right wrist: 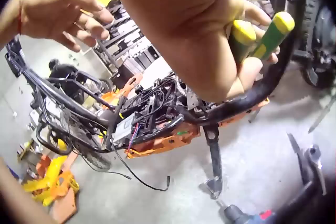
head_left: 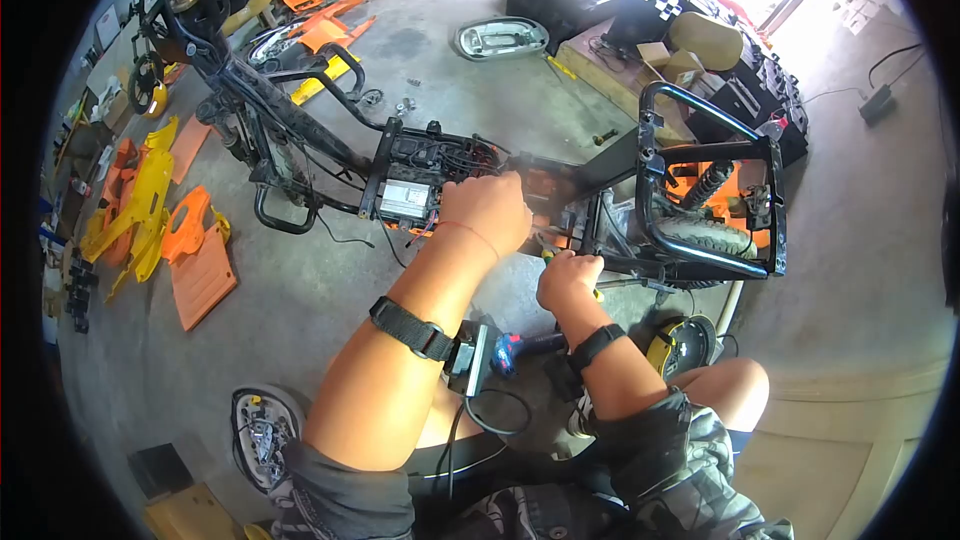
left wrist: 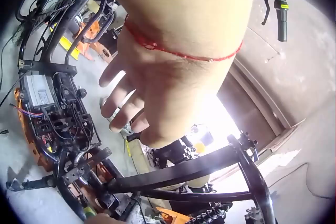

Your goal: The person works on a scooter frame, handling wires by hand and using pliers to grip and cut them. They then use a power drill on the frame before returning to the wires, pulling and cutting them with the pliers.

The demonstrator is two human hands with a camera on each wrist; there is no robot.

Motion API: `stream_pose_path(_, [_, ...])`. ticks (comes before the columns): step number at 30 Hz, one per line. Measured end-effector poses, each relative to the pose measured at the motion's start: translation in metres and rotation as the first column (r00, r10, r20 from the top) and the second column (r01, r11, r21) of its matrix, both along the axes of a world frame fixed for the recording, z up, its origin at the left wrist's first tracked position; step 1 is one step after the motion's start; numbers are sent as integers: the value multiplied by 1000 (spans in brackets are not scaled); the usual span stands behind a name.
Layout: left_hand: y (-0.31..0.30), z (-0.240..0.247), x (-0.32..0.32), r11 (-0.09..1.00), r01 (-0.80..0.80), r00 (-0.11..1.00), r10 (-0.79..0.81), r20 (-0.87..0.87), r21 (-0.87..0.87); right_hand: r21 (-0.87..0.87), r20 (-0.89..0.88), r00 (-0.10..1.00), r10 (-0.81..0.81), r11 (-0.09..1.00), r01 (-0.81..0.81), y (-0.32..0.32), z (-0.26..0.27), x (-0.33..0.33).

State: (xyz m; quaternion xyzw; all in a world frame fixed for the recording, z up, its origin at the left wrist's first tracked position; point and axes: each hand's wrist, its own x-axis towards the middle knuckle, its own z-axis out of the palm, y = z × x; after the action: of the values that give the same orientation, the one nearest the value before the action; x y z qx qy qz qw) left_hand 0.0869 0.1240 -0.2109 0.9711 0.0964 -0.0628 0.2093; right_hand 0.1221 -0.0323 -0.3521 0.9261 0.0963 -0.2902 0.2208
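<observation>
A stripped-down black electric scooter frame [head_left: 640, 205] stretches across the floor in front of me. My right hand [head_left: 572, 278] is low at the middle of the frame, its fingers curled round pliers. Two green handles with yellow ends mark the pliers [right wrist: 273, 37] in the right wrist view; their jaws are hidden. Above the frame's middle, my left hand [head_left: 490, 210] hangs with loosely bent, spread fingers and nothing in them, as the left wrist view shows. Left of it, a silver controller box [head_left: 405, 198] sits among black cables [left wrist: 63, 124] in the frame.
Orange and yellow body panels [head_left: 140, 195] lie on the left. A power drill [head_left: 510, 350] is on the floor between my legs. A tray of small hardware [head_left: 265, 440] stands at lower left, a yellow-and-black round case [head_left: 685, 345] at right. Black boxes [head_left: 640, 25] are at the back.
</observation>
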Motion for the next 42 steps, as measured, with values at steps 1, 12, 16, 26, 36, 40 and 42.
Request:
stream_pose_path(1, [0,2,0,1000,8,1000,-8,-9,-12,-2,3,1000,0,1000,0,5,10,1])
stream_pose_path(12, [11,-11,-1,997,39,999,-38,25,-64,109,-124,983,-137,983,151,7,19,-2])
stream_pose_path(16, [13,-9,-3,995,46,997,-41,62,-87,222,-43,995,-91,970,98,-25,-9,-20])
stream_pose_path(26, [17,-8,-9,993,37,999,-33,41,-109,588,-173,943,-285,738,331,-51,-36,-31])
stream_pose_path(36, [7,-16,-1,995,59,998,-60,-12,-82,437,-890,391,-235,-189,879,-70,-50,-24])
stream_pose_path(40, [6,-16,1,993,78,996,-81,-32,-86,378,-924,344,-167,-266,887,-78,-57,-23])
stream_pose_path(42, [6,-16,0,993,82,995,-87,-53,-88,354,-935,332,-124,-278,893,-80,-58,-23])
